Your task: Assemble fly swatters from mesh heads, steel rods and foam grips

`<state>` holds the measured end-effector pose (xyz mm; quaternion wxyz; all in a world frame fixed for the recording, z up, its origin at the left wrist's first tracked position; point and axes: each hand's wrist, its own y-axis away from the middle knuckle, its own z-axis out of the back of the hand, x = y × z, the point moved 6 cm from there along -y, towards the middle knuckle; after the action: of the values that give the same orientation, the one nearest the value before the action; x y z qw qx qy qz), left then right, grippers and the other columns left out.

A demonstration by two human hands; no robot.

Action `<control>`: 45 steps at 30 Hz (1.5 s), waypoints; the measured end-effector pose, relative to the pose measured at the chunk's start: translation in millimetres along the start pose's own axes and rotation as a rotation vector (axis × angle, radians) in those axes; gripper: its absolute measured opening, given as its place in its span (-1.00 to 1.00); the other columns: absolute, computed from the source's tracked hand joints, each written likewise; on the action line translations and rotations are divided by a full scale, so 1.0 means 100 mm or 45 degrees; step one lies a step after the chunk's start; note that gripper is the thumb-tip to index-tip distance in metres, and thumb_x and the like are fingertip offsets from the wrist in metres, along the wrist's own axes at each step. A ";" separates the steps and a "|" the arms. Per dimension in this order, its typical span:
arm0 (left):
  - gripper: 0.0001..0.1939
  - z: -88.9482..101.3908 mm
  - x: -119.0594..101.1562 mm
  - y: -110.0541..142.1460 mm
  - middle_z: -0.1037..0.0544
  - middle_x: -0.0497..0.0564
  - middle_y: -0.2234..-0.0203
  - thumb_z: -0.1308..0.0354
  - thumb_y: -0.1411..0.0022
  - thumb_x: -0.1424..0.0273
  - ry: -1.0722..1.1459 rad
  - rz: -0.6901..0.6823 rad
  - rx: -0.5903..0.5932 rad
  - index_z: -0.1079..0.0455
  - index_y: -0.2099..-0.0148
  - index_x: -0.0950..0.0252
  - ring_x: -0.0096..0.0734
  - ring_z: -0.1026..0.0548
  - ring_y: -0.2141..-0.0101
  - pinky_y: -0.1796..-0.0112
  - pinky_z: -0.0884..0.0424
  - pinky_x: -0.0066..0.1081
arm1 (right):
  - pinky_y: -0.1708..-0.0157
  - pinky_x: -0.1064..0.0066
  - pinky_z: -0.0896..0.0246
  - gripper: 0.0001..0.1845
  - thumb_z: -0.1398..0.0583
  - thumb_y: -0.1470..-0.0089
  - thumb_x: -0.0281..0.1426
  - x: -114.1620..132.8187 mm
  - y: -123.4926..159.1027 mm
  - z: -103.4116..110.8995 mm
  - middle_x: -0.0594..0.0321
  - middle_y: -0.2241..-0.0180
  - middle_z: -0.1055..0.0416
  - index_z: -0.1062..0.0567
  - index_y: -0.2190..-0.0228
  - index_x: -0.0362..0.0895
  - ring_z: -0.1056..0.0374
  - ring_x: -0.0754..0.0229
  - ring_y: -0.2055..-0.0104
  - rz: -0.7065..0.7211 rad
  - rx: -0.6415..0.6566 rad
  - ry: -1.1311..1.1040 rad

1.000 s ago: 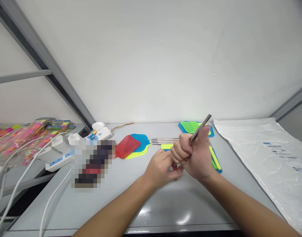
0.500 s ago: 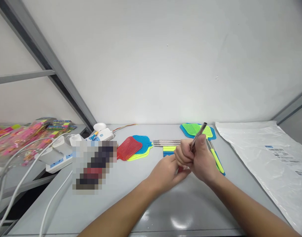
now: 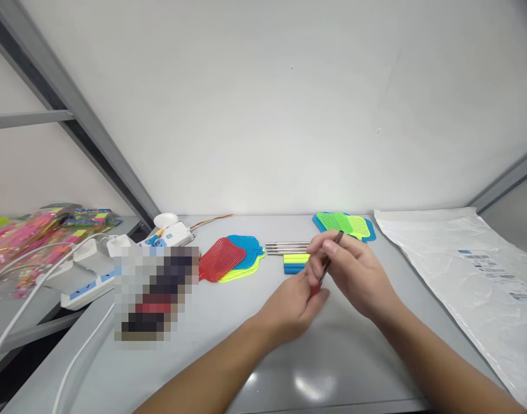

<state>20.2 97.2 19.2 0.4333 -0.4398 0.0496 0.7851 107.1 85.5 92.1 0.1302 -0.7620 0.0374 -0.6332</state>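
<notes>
My left hand [image 3: 291,305] is closed around a red handle [image 3: 315,289], mostly hidden by my fingers. Out of the handle rises a thin metal rod [image 3: 327,265], pinched by the fingers and thumb of my right hand [image 3: 356,267]. Just beyond my hands lie yellow-green handle grips [image 3: 294,258] and blue handle grips [image 3: 293,268], below several metal rods [image 3: 285,248] in a row. To the left, a red fly swatter head [image 3: 222,259] overlaps a blue swatter head [image 3: 248,247] and a yellow one [image 3: 241,274]. Green and blue swatter heads [image 3: 335,222] are stacked behind my right hand.
A white plastic mailer bag [image 3: 440,259] covers the table's right side. On the left stand power strips [image 3: 91,287] with white cables, a small white device [image 3: 177,234] and a blurred-out patch. Packaged colourful goods [image 3: 34,241] fill the neighbouring shelf.
My right hand has gone from a thumb-up fist around the rod to a looser fingertip pinch, its back turned upward. The rod's top sits lower. My left hand has barely moved.
</notes>
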 end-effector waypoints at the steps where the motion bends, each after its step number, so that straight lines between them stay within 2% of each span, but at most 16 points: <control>1: -0.86 0.00 0.00 0.01 -0.39 -0.07 0.45 0.11 -0.35 0.36 0.053 0.007 -0.014 -0.21 0.27 0.25 -0.44 -0.34 0.45 0.45 -0.22 -0.43 | 0.39 0.37 -0.22 -0.73 -0.09 -0.23 -0.23 0.03 -0.02 -0.02 0.41 0.62 -0.20 -0.44 0.42 -0.10 -0.18 0.34 0.56 -0.001 -0.001 -0.104; 3: -0.84 0.00 0.01 0.03 -0.32 -0.11 0.52 0.10 -0.36 0.32 0.189 0.044 -0.034 -0.18 0.28 0.24 -0.49 -0.26 0.52 0.50 -0.14 -0.45 | 0.51 0.42 -0.16 -0.61 -0.08 -0.23 -0.21 0.07 -0.05 -0.06 0.47 0.68 0.00 -0.35 0.58 -0.12 0.02 0.40 0.66 -0.008 -0.026 -0.279; 5: -0.75 0.00 0.04 0.04 -0.22 -0.15 0.59 0.08 -0.35 0.18 0.405 0.097 -0.082 -0.16 0.28 0.24 -0.53 -0.14 0.58 0.55 -0.05 -0.47 | 0.62 0.47 -0.04 -0.51 -0.07 -0.22 -0.20 0.12 -0.07 -0.05 0.47 0.71 0.10 -0.24 0.69 -0.13 0.14 0.40 0.68 0.006 -0.094 -0.389; 7: -0.61 0.00 0.10 0.04 -0.12 -0.19 0.63 0.13 -0.31 0.00 0.755 0.202 -0.155 -0.15 0.29 0.24 -0.57 -0.04 0.63 0.59 0.01 -0.49 | 0.68 0.48 0.07 -0.45 -0.06 -0.23 -0.19 0.15 -0.07 -0.03 0.47 0.74 0.15 -0.18 0.74 -0.12 0.17 0.39 0.69 0.027 -0.172 -0.460; 9: -0.50 0.02 0.17 0.02 -0.10 -0.20 0.63 0.23 -0.26 -0.12 1.170 0.335 -0.228 -0.14 0.29 0.23 -0.59 0.02 0.67 0.64 0.01 -0.52 | 0.71 0.48 0.13 -0.42 -0.04 -0.24 -0.17 0.16 -0.08 0.01 0.47 0.76 0.18 -0.14 0.76 -0.12 0.20 0.39 0.71 0.069 -0.253 -0.509; 11: -0.42 0.03 0.21 -0.01 -0.20 -0.15 0.59 0.32 -0.23 -0.18 1.526 0.444 -0.270 -0.17 0.27 0.23 -0.57 -0.07 0.66 0.63 -0.09 -0.52 | 0.72 0.48 0.16 -0.40 -0.02 -0.24 -0.16 0.17 -0.08 0.04 0.47 0.77 0.20 -0.13 0.76 -0.11 0.23 0.39 0.72 0.136 -0.329 -0.533; 14: -0.33 0.06 0.23 -0.04 -0.35 -0.01 0.46 0.33 -0.19 -0.22 1.910 0.528 -0.226 -0.25 0.24 0.27 -0.42 -0.31 0.51 0.45 -0.32 -0.37 | 0.72 0.47 0.16 -0.40 -0.02 -0.24 -0.15 0.16 -0.09 0.05 0.46 0.77 0.18 -0.13 0.77 -0.11 0.22 0.40 0.73 0.222 -0.397 -0.529; 17: -0.29 0.07 0.24 -0.03 -0.39 0.08 0.39 0.31 -0.17 -0.23 2.149 0.574 -0.159 -0.29 0.22 0.31 -0.33 -0.35 0.42 0.34 -0.35 -0.27 | 0.71 0.46 0.16 -0.40 -0.02 -0.23 -0.15 0.13 -0.10 -0.02 0.46 0.78 0.17 -0.13 0.77 -0.11 0.21 0.40 0.73 0.246 -0.378 -0.507; 22: -0.26 0.07 0.29 -0.01 -0.35 0.05 0.48 0.32 -0.17 -0.23 2.265 0.552 -0.158 -0.33 0.25 0.33 -0.36 -0.31 0.46 0.35 -0.31 -0.34 | 0.70 0.46 0.16 -0.41 -0.04 -0.23 -0.17 0.07 -0.09 -0.17 0.45 0.78 0.15 -0.14 0.77 -0.12 0.20 0.40 0.73 0.261 -0.315 -0.463; 27: -0.30 0.09 0.32 -0.01 -0.28 -0.03 0.57 0.31 -0.22 -0.18 2.324 0.566 -0.225 -0.33 0.32 0.34 -0.44 -0.28 0.51 0.38 -0.30 -0.42 | 0.70 0.45 0.16 -0.40 -0.06 -0.22 -0.17 0.00 -0.08 -0.27 0.43 0.79 0.12 -0.12 0.77 -0.12 0.15 0.40 0.73 0.297 -0.333 -0.471; 34: -0.25 0.12 0.31 0.00 -0.37 0.01 0.60 0.34 -0.20 -0.20 2.306 0.493 -0.193 -0.36 0.33 0.36 -0.42 -0.34 0.54 0.39 -0.32 -0.42 | 0.63 0.42 0.07 -0.42 -0.09 -0.21 -0.22 -0.02 -0.05 -0.47 0.41 0.77 0.04 -0.13 0.77 -0.13 0.09 0.40 0.70 0.335 -0.243 -0.364; 40: -0.24 0.12 0.30 0.01 -0.34 0.00 0.70 0.39 -0.23 -0.18 2.316 0.456 -0.209 -0.34 0.39 0.36 -0.41 -0.33 0.57 0.41 -0.30 -0.44 | 0.62 0.42 0.07 -0.41 -0.09 -0.22 -0.23 -0.06 -0.07 -0.50 0.41 0.78 0.06 -0.11 0.77 -0.13 0.10 0.39 0.70 0.322 -0.224 -0.355; 45: -0.29 0.13 0.29 0.00 -0.33 -0.02 0.68 0.32 -0.25 -0.15 2.341 0.465 -0.208 -0.33 0.40 0.35 -0.44 -0.31 0.57 0.41 -0.28 -0.45 | 0.63 0.42 0.04 -0.42 -0.09 -0.21 -0.24 -0.08 -0.07 -0.46 0.41 0.78 0.05 -0.12 0.78 -0.13 0.09 0.40 0.70 0.318 -0.236 -0.375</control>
<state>4.7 121.6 5.5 0.0623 -0.9016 0.3852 0.1868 60.4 87.6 94.1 0.1411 -0.8446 0.1701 -0.4877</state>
